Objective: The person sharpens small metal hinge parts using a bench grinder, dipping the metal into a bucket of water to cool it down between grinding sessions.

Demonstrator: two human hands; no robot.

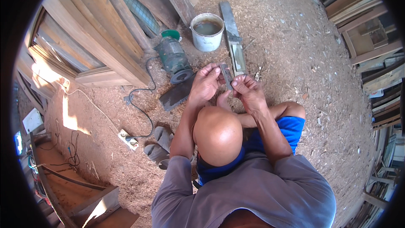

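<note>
Between my two hands is a small, flat, dark metal blade (226, 76), held up over the ground in front of my raised knee. My left hand (205, 82) pinches its upper left end with thumb and fingers. Closed on the lower right end is my right hand (249, 91). Just beyond the hands lies a pale sharpening stone (238, 58) on a long grey board (228, 17). To the left of the board stands a white bucket (207, 38) of cloudy water. A green bench grinder (173, 55) sits left of my left hand, its grey wheel toward me.
A black cord runs from the grinder to a white power strip (128, 139). Sandals (160, 145) lie left of my knee. Wooden frames (93, 29) lean at the far left, and stacked wood (363, 29) lines the right. Shavings cover the ground (329, 135).
</note>
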